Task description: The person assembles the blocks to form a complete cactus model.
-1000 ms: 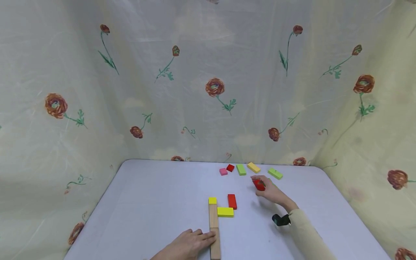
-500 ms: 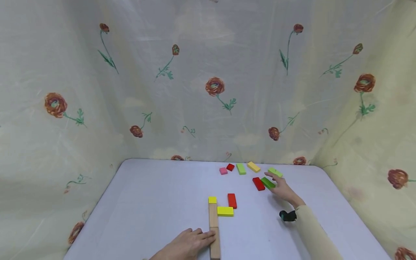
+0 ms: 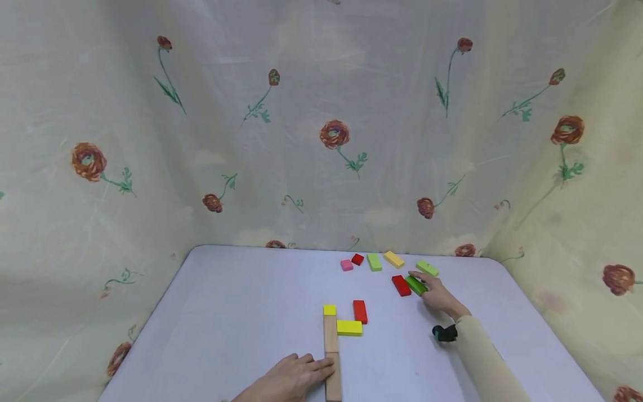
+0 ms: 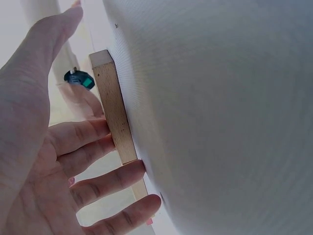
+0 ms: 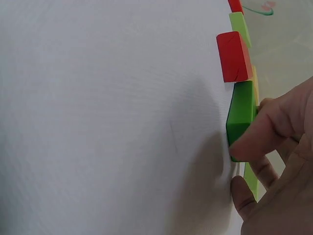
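My left hand (image 3: 291, 377) rests with extended fingers against the side of a plain wooden block (image 3: 332, 379). A second wooden block (image 3: 330, 335) continues the line away from me; in the left wrist view the fingertips lie along the near wooden block (image 4: 115, 110). At the far right, my right hand (image 3: 439, 296) pinches a green block (image 3: 416, 285), thumb at its near end, as the right wrist view shows on the green block (image 5: 242, 105). A red block (image 3: 401, 286) lies right beside the green one.
A yellow square end (image 3: 329, 310) tops the wooden line, with a yellow block (image 3: 349, 328) beside it and a red block (image 3: 360, 311) touching near its corner. Farther back lie pink (image 3: 346, 265), dark red (image 3: 358, 259), light green (image 3: 374, 262) and pale yellow (image 3: 394, 259) blocks.
My right hand has let go of the red block, leaving it on the table, then moved right and taken hold of the green block. The left hand has stayed in place.
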The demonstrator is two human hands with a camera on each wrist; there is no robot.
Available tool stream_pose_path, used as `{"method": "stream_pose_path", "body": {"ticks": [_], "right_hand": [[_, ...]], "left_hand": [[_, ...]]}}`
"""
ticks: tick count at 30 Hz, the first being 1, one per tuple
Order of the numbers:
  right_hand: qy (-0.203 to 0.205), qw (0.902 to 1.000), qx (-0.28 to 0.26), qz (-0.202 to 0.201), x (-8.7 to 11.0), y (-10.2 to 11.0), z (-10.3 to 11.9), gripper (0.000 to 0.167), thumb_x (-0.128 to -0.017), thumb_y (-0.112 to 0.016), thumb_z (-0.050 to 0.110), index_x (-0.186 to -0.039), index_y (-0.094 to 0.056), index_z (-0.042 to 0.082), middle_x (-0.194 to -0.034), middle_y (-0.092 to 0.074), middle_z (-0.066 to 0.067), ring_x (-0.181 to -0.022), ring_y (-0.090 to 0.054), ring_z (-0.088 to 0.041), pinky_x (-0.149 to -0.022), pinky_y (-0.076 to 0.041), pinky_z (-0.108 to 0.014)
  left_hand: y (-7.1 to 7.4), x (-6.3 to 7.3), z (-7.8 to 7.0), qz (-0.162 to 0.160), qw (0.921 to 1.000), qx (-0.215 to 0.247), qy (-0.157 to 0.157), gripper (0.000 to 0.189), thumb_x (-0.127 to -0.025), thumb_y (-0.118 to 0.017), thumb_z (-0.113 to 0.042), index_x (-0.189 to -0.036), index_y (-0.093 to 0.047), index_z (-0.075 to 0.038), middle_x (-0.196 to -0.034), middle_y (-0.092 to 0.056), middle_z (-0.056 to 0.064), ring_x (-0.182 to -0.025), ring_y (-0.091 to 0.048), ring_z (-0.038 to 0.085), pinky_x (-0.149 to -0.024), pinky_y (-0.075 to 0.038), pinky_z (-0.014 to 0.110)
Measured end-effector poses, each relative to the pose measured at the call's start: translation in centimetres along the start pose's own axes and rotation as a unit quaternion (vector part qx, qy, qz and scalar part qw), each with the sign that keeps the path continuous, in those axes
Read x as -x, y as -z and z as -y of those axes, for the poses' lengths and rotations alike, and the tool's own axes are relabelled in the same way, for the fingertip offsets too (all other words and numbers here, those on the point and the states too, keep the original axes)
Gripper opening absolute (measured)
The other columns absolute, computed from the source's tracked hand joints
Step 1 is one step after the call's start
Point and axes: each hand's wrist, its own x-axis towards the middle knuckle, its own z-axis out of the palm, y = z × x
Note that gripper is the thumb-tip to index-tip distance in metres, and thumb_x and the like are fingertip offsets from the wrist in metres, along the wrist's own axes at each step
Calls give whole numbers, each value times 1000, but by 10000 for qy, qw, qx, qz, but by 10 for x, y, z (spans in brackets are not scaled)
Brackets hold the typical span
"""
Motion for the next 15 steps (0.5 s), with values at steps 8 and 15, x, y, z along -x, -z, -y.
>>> {"method": "stream_pose_path", "body": {"ticks": [8,15], "right_hand": [[200,9995,158,-190,4,-3,-2,64,-87,-51,-7,-147,-36,6,-150,-27,-27,-132,-28,-46,-106,-29,-64],[174,9986,426,-259,9,-3,-4,63,-87,-54,-5,-146,-37,5,-149,-30,-25,-130,-30,-47,-104,-29,-66]], "left_hand": [[1,-1,-1,82,10000,-10,-8,78,-80,-64,-65,-145,-45,-27,-142,-51,-14,-92,-51,1,-75,-47,21],[1,-2,-1,255,9994,203,147,79,-80,-64,-65,-146,-43,-28,-142,-50,-16,-90,-49,1,-78,-48,23]]}}
